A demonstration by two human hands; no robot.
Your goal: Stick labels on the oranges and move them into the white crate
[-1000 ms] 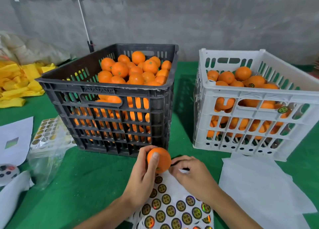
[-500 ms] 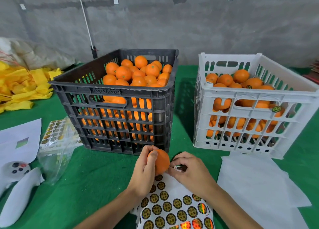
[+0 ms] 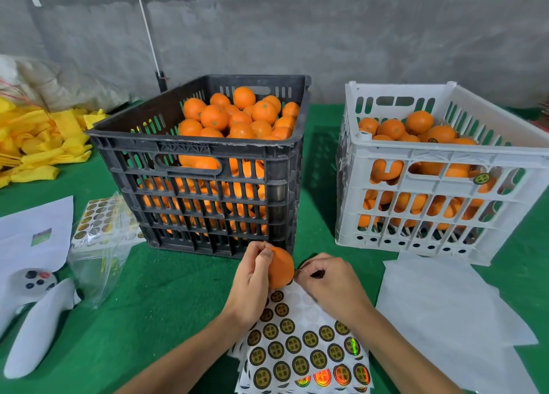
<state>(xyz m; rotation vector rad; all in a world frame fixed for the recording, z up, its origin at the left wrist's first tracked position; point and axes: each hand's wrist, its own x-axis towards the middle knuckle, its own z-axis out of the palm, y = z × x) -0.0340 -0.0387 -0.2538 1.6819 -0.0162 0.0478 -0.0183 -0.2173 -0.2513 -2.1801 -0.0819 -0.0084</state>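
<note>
Right hand (image 3: 328,277) has lifted off the label sheet (image 3: 300,346) — fingers pinched, presumably on a label — beside the orange (image 3: 280,270) gripped by the left hand (image 3: 251,280).

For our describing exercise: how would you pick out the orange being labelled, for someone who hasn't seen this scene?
Find the black crate on the green table. Just in front of its near right corner, above a sticker sheet, the left hand holds one orange. Unlike all the others, it is outside both crates.
</note>
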